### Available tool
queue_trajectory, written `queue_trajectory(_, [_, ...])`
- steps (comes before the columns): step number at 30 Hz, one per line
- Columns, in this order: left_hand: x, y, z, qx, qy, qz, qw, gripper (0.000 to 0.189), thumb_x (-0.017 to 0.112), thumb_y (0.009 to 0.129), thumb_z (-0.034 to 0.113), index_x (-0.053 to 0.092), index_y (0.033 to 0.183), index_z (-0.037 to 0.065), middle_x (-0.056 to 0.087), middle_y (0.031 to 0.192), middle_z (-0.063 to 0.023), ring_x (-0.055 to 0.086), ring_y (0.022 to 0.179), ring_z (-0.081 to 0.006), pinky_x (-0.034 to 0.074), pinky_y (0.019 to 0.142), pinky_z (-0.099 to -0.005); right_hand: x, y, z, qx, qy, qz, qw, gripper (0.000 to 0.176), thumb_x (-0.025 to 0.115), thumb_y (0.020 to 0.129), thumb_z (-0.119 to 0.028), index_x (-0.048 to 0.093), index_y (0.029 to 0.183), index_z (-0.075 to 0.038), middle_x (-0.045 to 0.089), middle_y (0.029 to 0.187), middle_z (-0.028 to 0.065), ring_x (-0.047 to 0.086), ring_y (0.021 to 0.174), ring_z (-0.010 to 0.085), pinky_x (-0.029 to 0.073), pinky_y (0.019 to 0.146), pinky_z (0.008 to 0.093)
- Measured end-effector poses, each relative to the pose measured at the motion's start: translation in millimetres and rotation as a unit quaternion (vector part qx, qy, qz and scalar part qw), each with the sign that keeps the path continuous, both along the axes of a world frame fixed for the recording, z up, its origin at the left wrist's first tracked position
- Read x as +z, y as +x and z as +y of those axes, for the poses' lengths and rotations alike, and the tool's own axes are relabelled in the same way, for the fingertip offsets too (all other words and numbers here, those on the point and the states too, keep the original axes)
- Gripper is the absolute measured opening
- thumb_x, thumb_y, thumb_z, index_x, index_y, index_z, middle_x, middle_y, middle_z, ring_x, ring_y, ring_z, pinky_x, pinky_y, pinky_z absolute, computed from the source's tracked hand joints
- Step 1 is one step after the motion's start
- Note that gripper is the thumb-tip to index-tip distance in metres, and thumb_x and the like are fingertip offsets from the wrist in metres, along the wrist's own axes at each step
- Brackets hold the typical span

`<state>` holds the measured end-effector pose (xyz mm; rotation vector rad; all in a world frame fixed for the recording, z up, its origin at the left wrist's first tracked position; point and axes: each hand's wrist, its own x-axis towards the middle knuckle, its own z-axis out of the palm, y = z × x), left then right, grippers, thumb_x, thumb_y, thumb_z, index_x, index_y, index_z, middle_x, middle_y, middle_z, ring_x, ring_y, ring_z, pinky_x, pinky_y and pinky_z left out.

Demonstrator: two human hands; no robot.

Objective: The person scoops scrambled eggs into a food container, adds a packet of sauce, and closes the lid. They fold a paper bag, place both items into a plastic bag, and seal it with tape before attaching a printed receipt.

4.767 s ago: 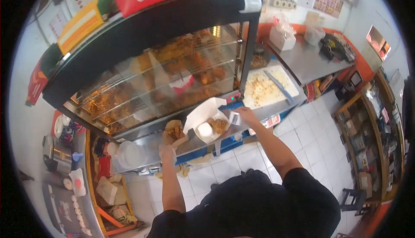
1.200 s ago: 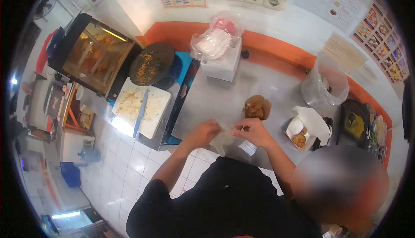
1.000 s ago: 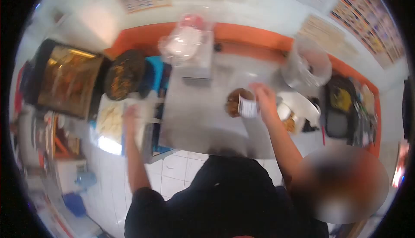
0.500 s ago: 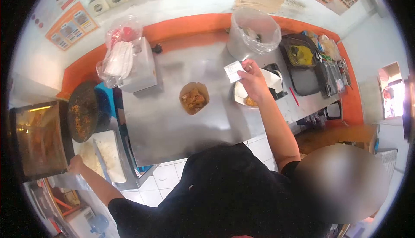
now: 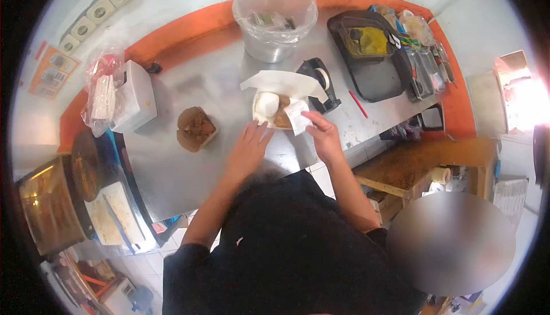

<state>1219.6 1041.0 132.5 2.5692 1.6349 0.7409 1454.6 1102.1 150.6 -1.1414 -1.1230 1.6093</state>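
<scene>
A white takeaway box point(image 5: 258, 113) stands on the steel table with its lid raised at the back. Inside it are a rounded mound of white rice point(image 5: 267, 104) and brown fried food point(image 5: 282, 119). My left hand point(image 5: 251, 146) rests its outstretched fingertips at the box's front left edge. Pinched between the thumb and fingers of my right hand point(image 5: 324, 134) is a small white printed slip point(image 5: 296, 116), over the right side of the box, covering part of the food. To the left sits an open brown paper box point(image 5: 191, 144) with brown food pieces.
Behind the takeaway box is a plastic-lined bin point(image 5: 274, 48). A black tape dispenser point(image 5: 329, 107) and red pen point(image 5: 358, 104) lie to its right, near a black tray point(image 5: 375, 83) bearing a yellow-filled container point(image 5: 366, 40). A white box point(image 5: 137, 97) stands at left.
My left hand has left the glass-fronted case at the left and come to the takeaway box. My right hand has lowered the slip over the food. The view has shifted right.
</scene>
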Motion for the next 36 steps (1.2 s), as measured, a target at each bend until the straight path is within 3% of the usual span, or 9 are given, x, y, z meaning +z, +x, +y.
queue_trajectory(8, [-72.2,55.1,50.5,0.097,-0.095,0.022,0.991,0.011,0.058,0.082,0.013,0.064,0.088,0.007,0.059,0.090,-0.0073,0.056,0.091,-0.0283,0.046,0.080,-0.0428,-101.9,102.9,0.0,0.102,-0.026,-0.123,0.987,0.050,0.051,0.075,0.008,0.063,0.123,0.001,0.056,0.125,0.0136,0.052,0.120,0.0265,0.039,0.103,0.0320])
queue_trajectory(12, [-56.5,82.4,49.6,0.141,-0.119,-0.006,0.983,0.009,0.062,0.083,0.014,0.064,0.086,0.006,0.057,0.084,-0.0081,0.055,0.084,-0.0299,0.045,0.074,-0.0430,-158.8,99.9,15.2,0.099,0.226,-0.280,0.928,0.062,0.060,0.068,0.001,0.054,0.130,0.001,0.052,0.107,0.0154,0.056,0.090,0.0275,0.047,0.080,0.0320])
queue_trajectory(18, [-63.0,98.1,49.5,0.180,-0.077,-0.056,0.979,0.016,0.069,0.080,0.016,0.066,0.091,0.005,0.056,0.082,-0.0092,0.055,0.081,-0.0309,0.044,0.070,-0.0443,-138.2,60.9,44.8,0.178,0.114,-0.314,0.926,0.062,0.064,0.075,-0.010,0.049,0.134,0.000,0.044,0.133,0.0211,0.051,0.117,0.0392,0.044,0.098,0.0434])
queue_trajectory(21, [10.0,112.9,71.9,0.170,-0.094,-0.063,0.979,0.018,0.070,0.081,0.017,0.067,0.095,0.006,0.060,0.088,-0.0102,0.057,0.084,-0.0308,0.046,0.072,-0.0429,-96.7,72.9,47.9,0.235,0.055,-0.412,0.878,0.056,0.065,0.077,-0.013,0.054,0.131,-0.001,0.049,0.128,0.0214,0.055,0.113,0.0375,0.046,0.095,0.0434])
queue_trajectory(26, [104.6,93.3,195.3,0.188,0.087,-0.163,0.965,0.016,0.063,0.089,0.017,0.068,0.099,0.006,0.066,0.095,-0.0137,0.061,0.087,-0.0307,0.048,0.079,-0.0415,-78.8,143.8,55.1,0.221,0.070,-0.279,0.932,0.040,0.068,0.080,-0.018,0.066,0.117,-0.002,0.062,0.111,0.0188,0.064,0.096,0.0301,0.051,0.086,0.0373])
queue_trajectory(28, [122.0,74.0,268.8,0.207,0.003,-0.210,0.955,0.019,0.061,0.090,0.016,0.068,0.106,0.007,0.067,0.099,-0.0156,0.063,0.089,-0.0327,0.049,0.082,-0.0413,-74.0,171.2,57.4,0.193,0.021,-0.228,0.954,0.036,0.068,0.081,-0.017,0.067,0.114,-0.001,0.067,0.108,0.0166,0.066,0.091,0.0266,0.052,0.084,0.0354])
queue_trajectory(30, [104.7,43.1,349.3,0.210,-0.096,-0.161,0.960,0.026,0.060,0.089,0.014,0.067,0.113,0.009,0.067,0.109,-0.0168,0.064,0.098,-0.0343,0.048,0.089,-0.0416,-72.0,195.6,59.2,0.150,-0.025,-0.188,0.970,0.035,0.068,0.083,-0.017,0.067,0.114,-0.001,0.070,0.105,0.0133,0.067,0.085,0.0212,0.053,0.081,0.0321])
queue_trajectory(33, [76.9,19.7,431.7,0.158,-0.217,0.182,0.946,0.033,0.061,0.087,0.015,0.066,0.119,0.010,0.065,0.118,-0.0168,0.062,0.109,-0.0349,0.047,0.094,-0.0431,-81.4,230.1,64.9,0.060,-0.041,-0.135,0.988,0.032,0.067,0.085,-0.014,0.067,0.114,0.000,0.071,0.099,0.0084,0.065,0.084,0.0145,0.052,0.076,0.0286])
queue_trajectory(36, [93.4,38.3,431.5,0.212,-0.174,0.206,0.939,0.038,0.064,0.083,0.019,0.065,0.120,0.009,0.065,0.119,-0.0170,0.062,0.111,-0.0349,0.046,0.096,-0.0440,-60.8,259.1,65.4,-0.045,-0.089,-0.166,0.981,0.027,0.063,0.087,-0.007,0.067,0.112,0.000,0.070,0.097,0.0069,0.063,0.082,0.0131,0.051,0.075,0.0261])
